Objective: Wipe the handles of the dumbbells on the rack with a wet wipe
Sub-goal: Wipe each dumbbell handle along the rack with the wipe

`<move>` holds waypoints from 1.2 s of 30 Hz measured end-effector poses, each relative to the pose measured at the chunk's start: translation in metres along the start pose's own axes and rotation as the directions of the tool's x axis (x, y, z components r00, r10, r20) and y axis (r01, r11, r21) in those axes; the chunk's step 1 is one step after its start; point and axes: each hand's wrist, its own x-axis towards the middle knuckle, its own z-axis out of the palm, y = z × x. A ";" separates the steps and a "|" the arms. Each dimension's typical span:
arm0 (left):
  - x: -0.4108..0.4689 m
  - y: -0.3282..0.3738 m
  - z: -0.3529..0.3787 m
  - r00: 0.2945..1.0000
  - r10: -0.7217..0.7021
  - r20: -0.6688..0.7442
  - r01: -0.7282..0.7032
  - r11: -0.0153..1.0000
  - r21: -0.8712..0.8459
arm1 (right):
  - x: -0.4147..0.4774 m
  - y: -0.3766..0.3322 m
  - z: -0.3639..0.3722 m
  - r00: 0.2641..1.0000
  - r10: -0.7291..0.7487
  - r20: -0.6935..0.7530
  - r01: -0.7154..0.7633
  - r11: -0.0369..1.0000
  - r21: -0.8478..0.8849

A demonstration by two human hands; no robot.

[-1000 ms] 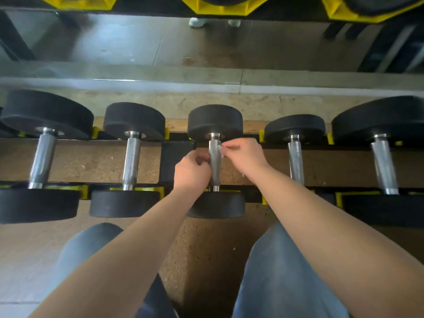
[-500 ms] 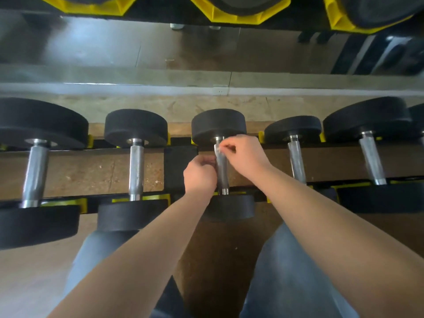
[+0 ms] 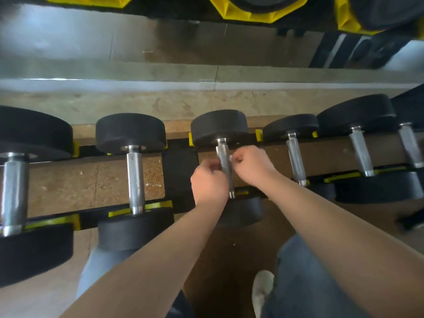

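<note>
Several black dumbbells with chrome handles lie in a row on the low rack [image 3: 181, 161]. The middle dumbbell's handle [image 3: 223, 157] runs away from me between both hands. My left hand [image 3: 207, 184] is curled against the handle's left side. My right hand [image 3: 250, 165] is curled on its right side and pinches a small white scrap, the wet wipe [image 3: 231, 158], of which only a sliver shows. Whether the wipe passes under the handle is hidden.
Neighbouring dumbbell handles stand left [image 3: 135, 177] and right [image 3: 296, 159] of the middle one. An upper rack shelf with yellow cradles [image 3: 263, 14] hangs overhead at the top. My knees in jeans and a white shoe [image 3: 261, 292] are below, on the brown floor.
Both hands have slid a little nearer along the middle handle. The view has shifted, so the rack now sits lower and tilted.
</note>
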 end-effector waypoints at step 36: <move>0.037 -0.010 -0.038 0.903 0.276 0.329 -0.392 0.842 0.371 | -0.003 0.025 0.004 0.925 -0.378 0.038 0.377 0.926 0.017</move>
